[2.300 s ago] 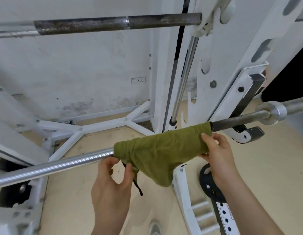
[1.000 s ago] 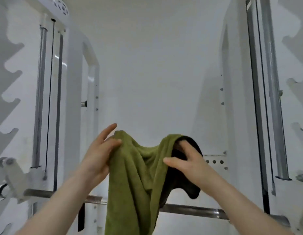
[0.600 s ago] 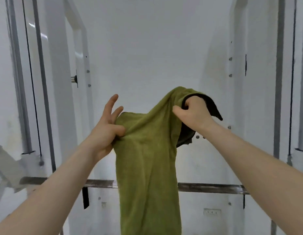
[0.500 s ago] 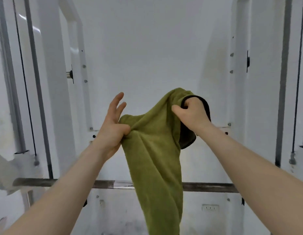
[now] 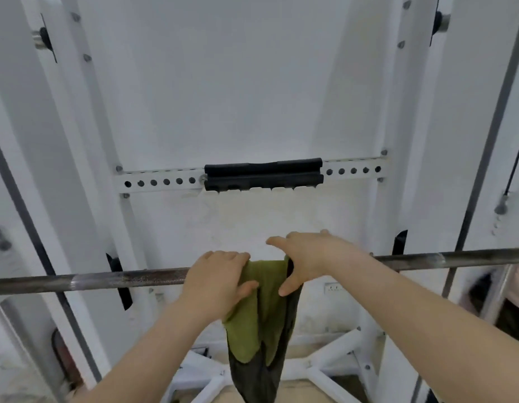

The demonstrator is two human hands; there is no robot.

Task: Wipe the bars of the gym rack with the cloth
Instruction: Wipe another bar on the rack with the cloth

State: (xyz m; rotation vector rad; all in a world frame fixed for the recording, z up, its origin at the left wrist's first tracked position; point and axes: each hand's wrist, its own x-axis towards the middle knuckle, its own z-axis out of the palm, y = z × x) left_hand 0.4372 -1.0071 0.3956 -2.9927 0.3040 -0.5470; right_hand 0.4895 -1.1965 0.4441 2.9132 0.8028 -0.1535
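Head view: the green cloth (image 5: 267, 298) hangs draped over the dark, speckled barbell (image 5: 107, 279), directly between the two hands, with its tail dangling below them. The left hand (image 5: 220, 282) curls over the bar and pinches the cloth's left edge under its thumb. The right hand (image 5: 310, 258) lies over the bar, thumb hooked onto the cloth's right edge. Wiping this bar looks barely begun: the dull lengths outward of each hand seem untouched, as does the perforated crossbar (image 5: 159, 181) above them.
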